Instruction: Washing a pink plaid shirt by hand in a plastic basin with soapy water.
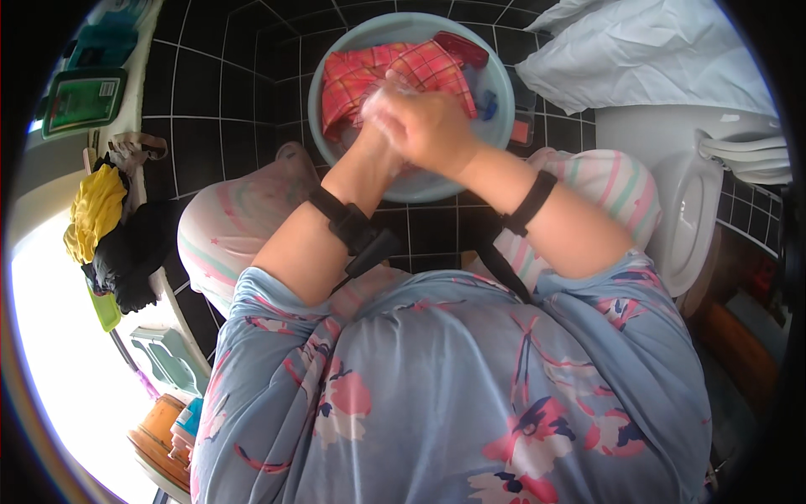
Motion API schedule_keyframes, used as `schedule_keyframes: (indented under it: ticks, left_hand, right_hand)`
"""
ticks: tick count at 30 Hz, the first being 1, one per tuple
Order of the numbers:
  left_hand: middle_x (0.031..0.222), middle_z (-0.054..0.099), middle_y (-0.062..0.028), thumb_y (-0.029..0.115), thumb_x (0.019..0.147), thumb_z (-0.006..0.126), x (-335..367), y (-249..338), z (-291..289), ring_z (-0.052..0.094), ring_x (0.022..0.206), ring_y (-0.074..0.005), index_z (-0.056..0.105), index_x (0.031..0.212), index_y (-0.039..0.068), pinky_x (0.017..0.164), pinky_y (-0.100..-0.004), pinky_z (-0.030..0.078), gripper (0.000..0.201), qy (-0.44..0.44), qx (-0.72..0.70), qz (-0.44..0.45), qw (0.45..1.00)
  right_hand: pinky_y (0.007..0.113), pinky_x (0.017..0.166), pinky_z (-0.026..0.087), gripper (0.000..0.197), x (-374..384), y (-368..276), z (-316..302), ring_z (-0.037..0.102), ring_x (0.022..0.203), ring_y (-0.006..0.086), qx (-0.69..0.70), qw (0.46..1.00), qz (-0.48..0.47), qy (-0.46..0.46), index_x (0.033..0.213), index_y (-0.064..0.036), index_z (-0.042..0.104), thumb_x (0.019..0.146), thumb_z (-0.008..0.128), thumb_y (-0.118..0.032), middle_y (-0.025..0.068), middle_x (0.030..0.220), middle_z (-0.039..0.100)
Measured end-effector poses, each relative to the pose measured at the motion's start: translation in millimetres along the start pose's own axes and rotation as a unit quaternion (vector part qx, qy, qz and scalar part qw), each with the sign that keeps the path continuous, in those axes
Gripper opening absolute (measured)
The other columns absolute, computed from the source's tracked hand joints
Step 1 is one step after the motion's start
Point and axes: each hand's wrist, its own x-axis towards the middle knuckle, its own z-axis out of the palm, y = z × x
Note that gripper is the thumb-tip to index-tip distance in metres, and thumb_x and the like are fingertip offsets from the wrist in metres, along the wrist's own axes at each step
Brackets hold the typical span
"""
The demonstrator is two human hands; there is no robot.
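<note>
My left hand [382,155] and my right hand [432,130] are pressed together above a light blue basin [502,76]. The right hand curls over the left, hiding most of its fingers. White suds coat the skin where they meet, and the fingertips are blurred. Whether anything lies between the palms does not show. Beneath them, a red plaid cloth [353,71] is heaped in the basin. A dark red object [462,50] rests at the basin's far right rim, its kind unclear. Near it in the basin lies a small blue item [488,106].
A white cloth [646,55] hangs at the far right above a white ceramic fixture [684,210]. Just right of the basin lies a small pinkish-red block [521,131]. Along the left ledge are a green bottle [84,101], yellow cloth [94,210] and black cloth [134,252].
</note>
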Motion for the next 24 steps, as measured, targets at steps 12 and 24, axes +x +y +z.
schedule_keyframes:
  ticks: [12, 24]
  left_hand:
    - [0.090, 0.063, -0.0085, 0.040, 0.104, 0.034, -10.3, 1.0, 0.4, 0.066, 0.079, -0.0235, 0.058, 0.104, 0.011, 0.065, -0.0376, 0.055, 0.038, 0.030, -0.090, 0.055, 0.994]
    - [0.104, 0.064, -0.0152, 0.045, 0.103, 0.034, 20.7, -9.0, -36.5, 0.065, 0.094, -0.0281, 0.057, 0.107, 0.008, 0.081, -0.0450, 0.055, 0.044, -0.168, -0.164, -0.061, 0.970]
  right_hand:
    - [0.042, 0.055, 0.052, 0.011, 1.0, -6.6, -0.8, 0.065, 0.064, 0.0326, 0.017, 1.000, -0.002, 0.001, 0.096, -0.0168, 0.064, 0.090, 0.061, -0.025, 0.0116, 0.074, 0.068]
    - [0.041, 0.058, 0.053, 0.012, 1.1, -15.2, 1.4, 0.066, 0.069, 0.0319, 0.049, 0.998, -0.042, 0.012, 0.093, -0.0156, 0.064, 0.090, 0.061, -0.027, 0.0091, 0.068, 0.066]
